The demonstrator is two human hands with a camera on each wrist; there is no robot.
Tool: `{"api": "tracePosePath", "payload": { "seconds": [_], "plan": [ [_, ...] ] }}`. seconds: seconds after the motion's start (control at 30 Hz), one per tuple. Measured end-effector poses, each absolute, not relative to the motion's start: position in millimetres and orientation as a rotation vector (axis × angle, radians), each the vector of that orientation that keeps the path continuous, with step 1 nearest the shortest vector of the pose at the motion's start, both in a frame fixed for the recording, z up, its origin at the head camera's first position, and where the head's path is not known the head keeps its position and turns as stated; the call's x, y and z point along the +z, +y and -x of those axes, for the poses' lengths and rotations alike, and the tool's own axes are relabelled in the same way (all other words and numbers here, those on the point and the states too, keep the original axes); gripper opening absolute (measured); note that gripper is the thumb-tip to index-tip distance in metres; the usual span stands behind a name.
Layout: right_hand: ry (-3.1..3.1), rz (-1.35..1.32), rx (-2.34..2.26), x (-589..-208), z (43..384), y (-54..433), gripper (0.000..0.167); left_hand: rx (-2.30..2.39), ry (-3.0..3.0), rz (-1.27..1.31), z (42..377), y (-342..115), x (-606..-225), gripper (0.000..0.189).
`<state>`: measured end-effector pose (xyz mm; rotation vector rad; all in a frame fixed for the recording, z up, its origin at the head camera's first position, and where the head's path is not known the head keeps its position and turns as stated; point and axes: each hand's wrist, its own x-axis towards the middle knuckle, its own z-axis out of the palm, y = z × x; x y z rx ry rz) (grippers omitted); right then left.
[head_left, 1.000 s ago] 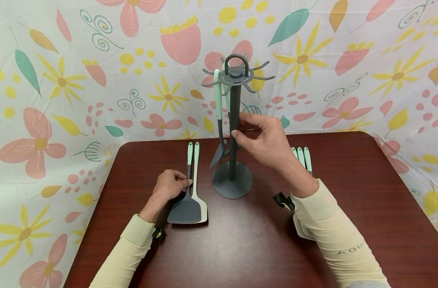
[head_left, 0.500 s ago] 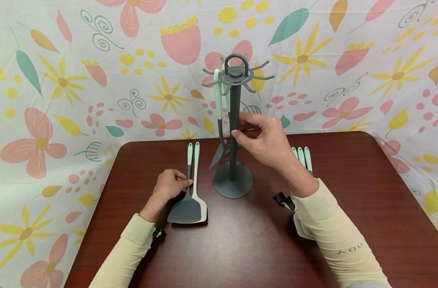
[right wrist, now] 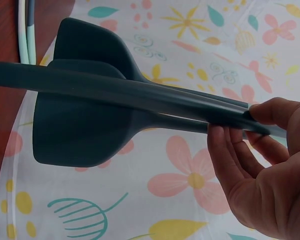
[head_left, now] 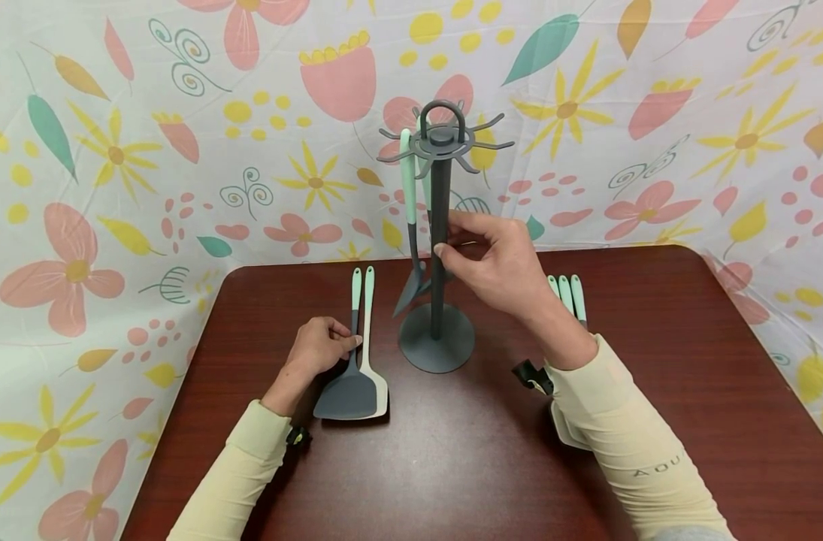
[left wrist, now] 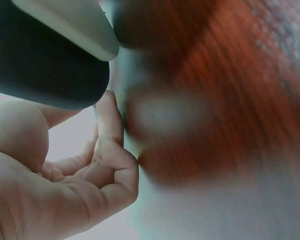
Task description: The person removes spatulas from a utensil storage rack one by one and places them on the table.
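With thumb and fingertips, my left hand [head_left: 316, 346] pinches the shaft of a dark grey spatula [head_left: 347, 397] at the left of the table. It has a mint handle end and lies overlapping a cream spatula [head_left: 369, 319]; both blades [left wrist: 45, 65] also loom at the upper left in the left wrist view. My right hand [head_left: 499, 259] grips the pole of an upright dark grey utensil stand [head_left: 437, 297] with hooks round its top. Two mint-handled utensils [head_left: 410, 184] hang from its left side; in the right wrist view their broad dark blades [right wrist: 85, 125] show behind the pole.
At the right, several mint-handled utensils [head_left: 576, 297] lie on the brown table [head_left: 411, 481], partly hidden under the right forearm. A flower-print cloth [head_left: 249, 135] hangs behind the table and down its left side.
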<state>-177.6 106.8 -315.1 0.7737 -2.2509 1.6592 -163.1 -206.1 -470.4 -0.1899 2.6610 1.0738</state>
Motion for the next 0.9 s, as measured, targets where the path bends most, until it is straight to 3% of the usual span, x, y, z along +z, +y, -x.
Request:
{"api": "tracePosePath", "payload": {
  "seconds": [0.9],
  "plan": [
    [-2.248, -0.770, 1.667, -315.0, 176.1, 107.2, 0.029, 1.148, 2.874, 0.056, 162.7, -194.4, -444.9, 0.023]
  ]
}}
